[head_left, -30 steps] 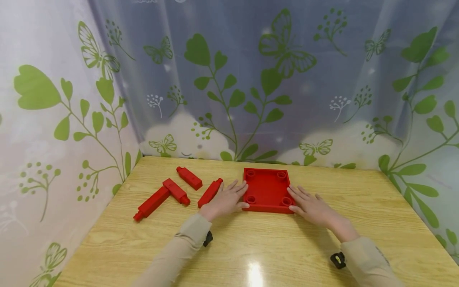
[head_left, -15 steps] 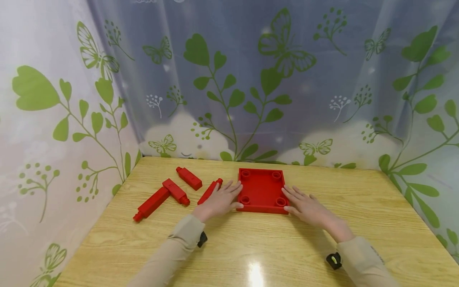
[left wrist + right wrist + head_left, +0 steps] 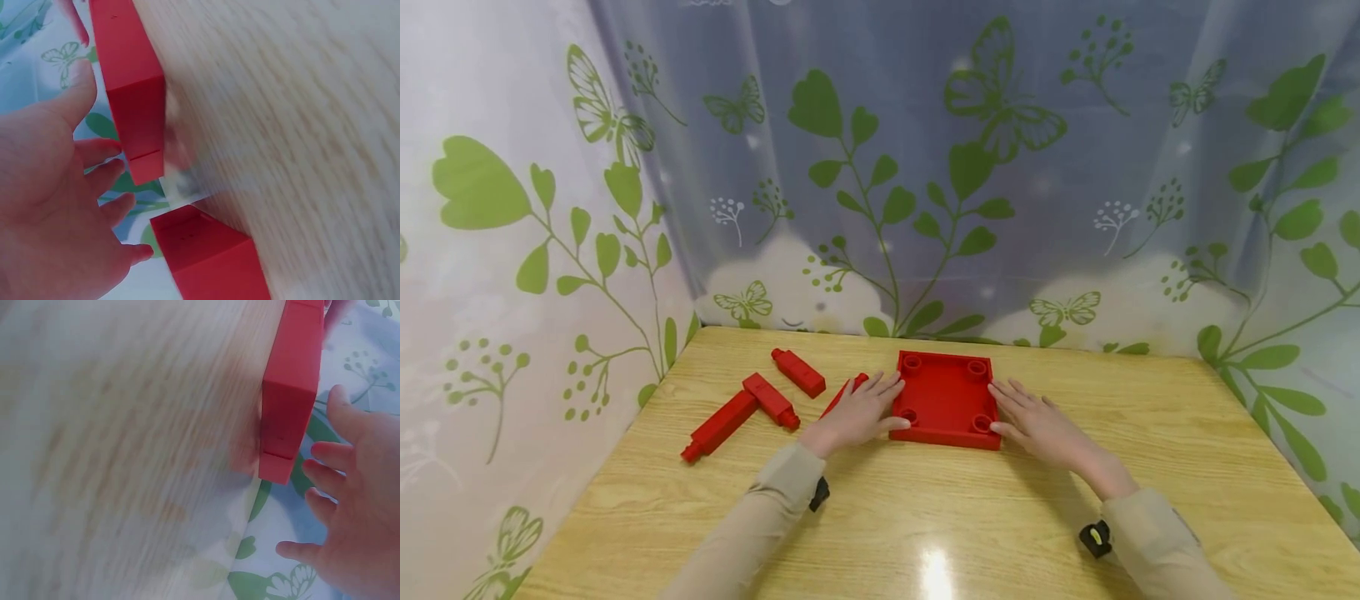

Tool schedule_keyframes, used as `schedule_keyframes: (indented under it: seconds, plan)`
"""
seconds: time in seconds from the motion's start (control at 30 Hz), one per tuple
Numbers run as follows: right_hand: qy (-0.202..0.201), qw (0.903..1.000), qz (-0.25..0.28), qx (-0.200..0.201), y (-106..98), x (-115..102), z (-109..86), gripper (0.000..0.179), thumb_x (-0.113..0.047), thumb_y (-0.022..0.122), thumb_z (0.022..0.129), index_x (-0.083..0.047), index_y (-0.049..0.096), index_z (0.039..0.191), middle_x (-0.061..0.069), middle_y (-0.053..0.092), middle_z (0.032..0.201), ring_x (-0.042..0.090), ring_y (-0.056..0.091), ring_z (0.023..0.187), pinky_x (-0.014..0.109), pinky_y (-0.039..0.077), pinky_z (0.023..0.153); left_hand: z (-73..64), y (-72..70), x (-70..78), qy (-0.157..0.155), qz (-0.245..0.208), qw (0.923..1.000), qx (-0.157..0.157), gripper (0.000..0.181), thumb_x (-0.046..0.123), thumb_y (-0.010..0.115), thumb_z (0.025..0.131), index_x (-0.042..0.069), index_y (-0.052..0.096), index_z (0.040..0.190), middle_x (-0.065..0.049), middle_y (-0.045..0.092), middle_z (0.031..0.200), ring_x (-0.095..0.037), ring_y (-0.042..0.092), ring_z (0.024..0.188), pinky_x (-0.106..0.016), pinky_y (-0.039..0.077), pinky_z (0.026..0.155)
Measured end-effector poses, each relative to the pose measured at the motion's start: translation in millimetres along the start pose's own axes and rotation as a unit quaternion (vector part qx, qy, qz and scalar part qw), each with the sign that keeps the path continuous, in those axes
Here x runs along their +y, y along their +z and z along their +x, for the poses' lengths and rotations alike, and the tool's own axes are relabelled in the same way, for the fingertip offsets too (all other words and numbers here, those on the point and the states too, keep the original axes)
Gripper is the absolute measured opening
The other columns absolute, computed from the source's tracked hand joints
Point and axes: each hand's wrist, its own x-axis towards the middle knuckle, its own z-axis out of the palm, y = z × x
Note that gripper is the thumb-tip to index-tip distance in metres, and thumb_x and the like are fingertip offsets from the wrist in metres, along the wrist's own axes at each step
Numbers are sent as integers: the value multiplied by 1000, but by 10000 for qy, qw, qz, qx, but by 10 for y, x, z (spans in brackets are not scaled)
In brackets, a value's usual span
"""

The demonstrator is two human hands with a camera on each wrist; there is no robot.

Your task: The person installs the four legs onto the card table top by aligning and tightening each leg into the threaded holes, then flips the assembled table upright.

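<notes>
A square red tray-like panel [image 3: 946, 392] lies flat on the table, low walls up and a round socket in each corner. My left hand [image 3: 853, 414] rests with spread, fairly straight fingers against its left side. On its right side, my right hand [image 3: 1048, 429] touches the wall with extended fingers, thumb at the near corner. In the left wrist view, the fingertips sit at the panel's side wall [image 3: 137, 119], near a red block [image 3: 215, 256]. The right wrist view shows the other side wall [image 3: 287, 419] beside the right fingers. My left hand partly hides one red peg-ended block [image 3: 842, 393].
Left of the panel lie more red blocks with stepped peg ends: one at the back [image 3: 799, 372], one in the middle [image 3: 771, 400] touching a longer-looking one [image 3: 721, 427]. A patterned curtain [image 3: 880, 167] stands behind the wooden table [image 3: 880, 533].
Both hands and the red panel between them have shifted left, mostly in the first half second. My left hand now covers more of the nearest block. The other blocks stay put.
</notes>
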Motion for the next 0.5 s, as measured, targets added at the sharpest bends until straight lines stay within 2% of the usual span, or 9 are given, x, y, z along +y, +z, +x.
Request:
schedule_keyframes:
  seconds: [0.23,0.5]
  plan:
    - [117,9994,11,-318,18,9,39,71,-43,54,104,-1,32,157,20,26,164,44,21,151,78,20,110,7,10,-3,-101,30,9999,-46,74,45,54,103,5,28,160,-11,21,168,-38,11,155,-68,8,120]
    - [152,9991,31,-399,-3,-25,1,71,-41,54,104,0,31,157,21,27,164,45,22,150,78,20,110,-25,17,46,-109,261,9996,-43,75,48,54,102,5,29,159,-10,23,167,-38,13,155,-68,8,120]
